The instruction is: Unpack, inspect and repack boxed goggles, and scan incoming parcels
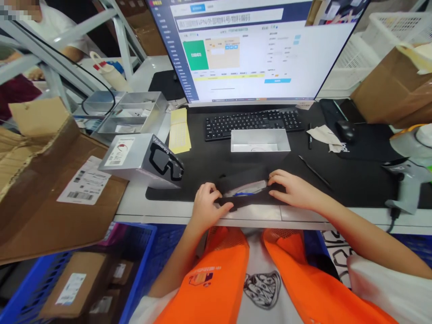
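Observation:
My left hand (208, 203) grips the left end of a black case (241, 180) at the desk's front edge, with its thumb along the near rim. My right hand (289, 188) has its fingers curled on the right end of the same case. The case gapes open. Inside lies something in clear wrapping with a blue strip (243, 194); its kind is hidden. Beyond the case is an open silver box tray (259, 146). To the left stands a silver carton (135, 157) printed with black eyewear.
A keyboard (253, 122) lies below the monitor (249, 58). Yellow label sheets (179, 130) are at left, near a large cardboard box (60, 189). Right of my hands are a black pen-like tool (315, 172), a mouse (346, 131) and a barcode scanner (407, 184). Another person sits at far left.

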Available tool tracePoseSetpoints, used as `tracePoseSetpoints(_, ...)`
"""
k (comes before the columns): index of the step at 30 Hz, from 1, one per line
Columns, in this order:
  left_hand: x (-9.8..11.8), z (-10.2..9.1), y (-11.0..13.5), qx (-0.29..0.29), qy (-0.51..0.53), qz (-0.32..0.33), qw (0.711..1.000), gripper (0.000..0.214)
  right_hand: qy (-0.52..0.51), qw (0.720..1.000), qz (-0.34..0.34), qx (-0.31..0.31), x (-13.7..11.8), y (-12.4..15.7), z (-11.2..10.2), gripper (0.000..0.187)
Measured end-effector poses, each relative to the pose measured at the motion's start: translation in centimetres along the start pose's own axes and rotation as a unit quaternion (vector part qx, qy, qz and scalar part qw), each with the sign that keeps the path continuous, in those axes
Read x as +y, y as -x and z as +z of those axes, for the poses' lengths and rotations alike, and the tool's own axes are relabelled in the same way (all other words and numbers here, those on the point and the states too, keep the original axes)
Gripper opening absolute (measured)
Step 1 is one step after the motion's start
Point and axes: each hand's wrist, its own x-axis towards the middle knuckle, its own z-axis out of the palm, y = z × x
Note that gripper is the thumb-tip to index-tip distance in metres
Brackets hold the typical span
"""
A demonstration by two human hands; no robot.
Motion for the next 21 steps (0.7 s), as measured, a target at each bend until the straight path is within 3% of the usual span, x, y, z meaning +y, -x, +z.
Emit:
tracePoseSetpoints(2,-0.2,-0.1,0.0,0.007,0.016,-0.001,1.0,0.032,-0.026,0.999,0.007,0.028,1.2,-0.2,0.2,0.014)
tracePoseSetpoints(6,1.0,-1.1,-1.0,0.1,0.034,0.051,0.993,0.03,-0.007,0.995,0.049,0.09,3.6,-1.2,1.1,0.031)
tracePoseSetpoints(8,2.6,-1.6,-2.4,0.055,-0.001,0.118,0.991,0.055,0.045,0.996,0.027,0.072,4.2,-1.8,1.8,0.041)
tracePoseSetpoints(10,4.4,-2.1,-4.3,-0.044,-0.055,0.172,0.983,0.083,0.108,0.993,0.005,0.037,4.1,-2.4,2.4,0.04)
tracePoseSetpoints(13,6.0,-2.6,-7.2,-0.134,-0.107,0.178,0.969,0.103,0.183,0.983,0.01,0.014,3.5,-2.8,2.9,0.028)
tracePoseSetpoints(17,4.8,-3.5,-9.0,-0.163,-0.038,0.184,0.968,0.103,0.154,0.987,0.012,0.033,3.0,-2.5,2.7,0.023)
tracePoseSetpoints(21,2.1,-4.1,-8.0,-0.108,0.055,0.186,0.975,0.1,0.024,0.995,0.005,0.092,2.4,-1.9,2.2,0.026)
